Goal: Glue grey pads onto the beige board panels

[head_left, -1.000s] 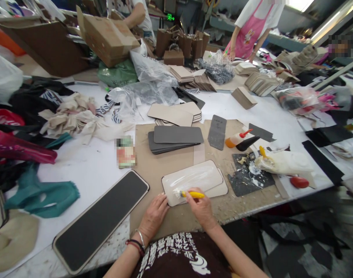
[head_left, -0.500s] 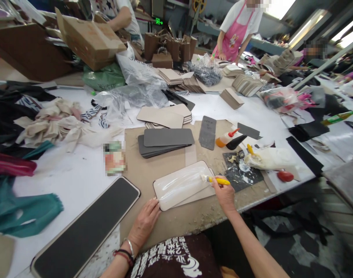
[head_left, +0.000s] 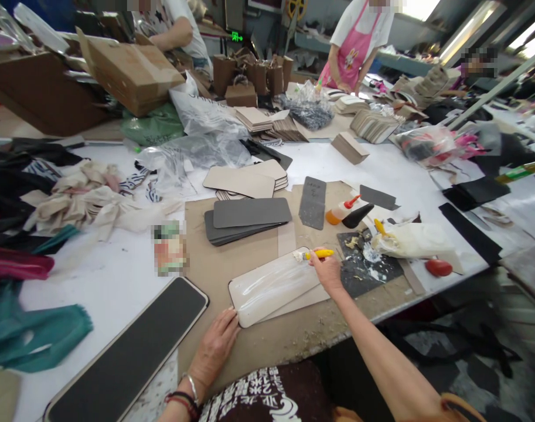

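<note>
My right hand (head_left: pixel 327 273) is closed around the yellow handle of a small glue brush (head_left: pixel 320 254). The brush's whitish bristles touch the far right part of a beige panel (head_left: pixel 267 287) with rounded corners. Glossy white streaks of glue run along that panel. Under it, a second beige panel (head_left: pixel 293 303) sticks out at the near right side. My left hand (head_left: pixel 218 337) lies flat, fingers stretched out, with the fingertips at the panel's near left corner. To its left is a long dark panel with a light border (head_left: pixel 130 351).
Dark grey panels (head_left: pixel 252 213) and a stack of beige panels (head_left: pixel 241 181) lie beyond. At right are an orange-filled bottle (head_left: pixel 337 214), a glue-smeared dark board (head_left: pixel 359 272) and a whitish bag (head_left: pixel 419 240) with a yellow handle (head_left: pixel 380 227). A person in a pink apron (head_left: pixel 350 55) stands across the table.
My right hand has carried the brush up and left, toward the panel's far edge. My left hand stays by the near left corner. The whole view has shifted slightly.
</note>
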{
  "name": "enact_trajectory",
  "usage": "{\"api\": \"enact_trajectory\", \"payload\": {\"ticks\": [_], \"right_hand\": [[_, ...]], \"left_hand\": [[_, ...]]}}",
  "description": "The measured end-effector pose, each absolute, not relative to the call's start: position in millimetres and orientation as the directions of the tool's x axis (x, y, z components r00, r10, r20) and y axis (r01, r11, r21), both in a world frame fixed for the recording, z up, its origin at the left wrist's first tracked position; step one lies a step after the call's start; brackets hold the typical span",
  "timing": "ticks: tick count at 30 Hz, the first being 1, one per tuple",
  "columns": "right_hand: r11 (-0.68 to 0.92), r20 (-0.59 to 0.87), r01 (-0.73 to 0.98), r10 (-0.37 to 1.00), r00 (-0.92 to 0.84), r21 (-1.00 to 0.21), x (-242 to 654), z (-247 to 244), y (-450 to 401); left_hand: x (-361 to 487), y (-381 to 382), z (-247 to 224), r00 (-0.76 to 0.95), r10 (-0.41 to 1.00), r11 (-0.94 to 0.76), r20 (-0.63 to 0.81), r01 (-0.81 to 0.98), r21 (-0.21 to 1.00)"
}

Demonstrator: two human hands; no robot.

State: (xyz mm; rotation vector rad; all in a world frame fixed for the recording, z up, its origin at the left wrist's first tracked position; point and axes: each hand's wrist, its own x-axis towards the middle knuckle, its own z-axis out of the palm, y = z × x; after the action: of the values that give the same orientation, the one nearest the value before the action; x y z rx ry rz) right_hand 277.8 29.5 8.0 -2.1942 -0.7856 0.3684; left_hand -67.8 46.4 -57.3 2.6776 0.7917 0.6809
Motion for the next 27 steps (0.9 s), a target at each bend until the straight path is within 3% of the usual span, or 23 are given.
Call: {"api": "enact_trajectory", "payload": {"ticks": [4, 7, 9, 14, 20, 23, 27], "right_hand": [[-0.572, 0.088, 0.55, 0.64, 0.763, -0.609, 291.8, 10.9, 8.0], [-0.48, 0.207, 0.698, 0.725, 0.657, -0.531, 280.5, 12.9, -21.8], [-0.411, 0.215, 0.73, 0.773, 0.597, -0.546, 262.5, 12.0, -33.6], [-0.367, 0.046, 0.659, 0.853, 0.52, -0.656, 228.1, 23.7, -6.4], [-0.1, 0.122, 0.801, 0.97, 0.211, -0.59, 228.1, 49.3, 112.4], [0.065, 0.128, 0.893, 0.992, -0.008, -0.446, 229.8, 35.9, 171.7], [0.127, -0.049, 0.974, 0.989, -0.139, -0.188, 240.0, 9.1, 220.7]], "left_hand": [[-66.4, 45.3, -54.4, 0.725, 0.58, -0.807, 0.37, 0.451, 0.381], [-65.2, 42.8, -51.8, 0.717, 0.597, -0.796, 0.36, 0.471, 0.381], [-63.8, 42.0, -49.5, 0.719, 0.6, -0.795, 0.352, 0.482, 0.368], [-58.6, 42.8, -38.6, 0.686, 0.648, -0.754, 0.331, 0.513, 0.411], [-50.5, 39.6, -24.3, 0.571, 0.761, -0.64, 0.31, 0.581, 0.503], [-47.8, 38.7, -29.4, 0.51, 0.798, -0.599, 0.32, 0.622, 0.504], [-50.2, 38.5, -43.1, 0.426, 0.767, -0.634, 0.479, 0.62, 0.463]]}}
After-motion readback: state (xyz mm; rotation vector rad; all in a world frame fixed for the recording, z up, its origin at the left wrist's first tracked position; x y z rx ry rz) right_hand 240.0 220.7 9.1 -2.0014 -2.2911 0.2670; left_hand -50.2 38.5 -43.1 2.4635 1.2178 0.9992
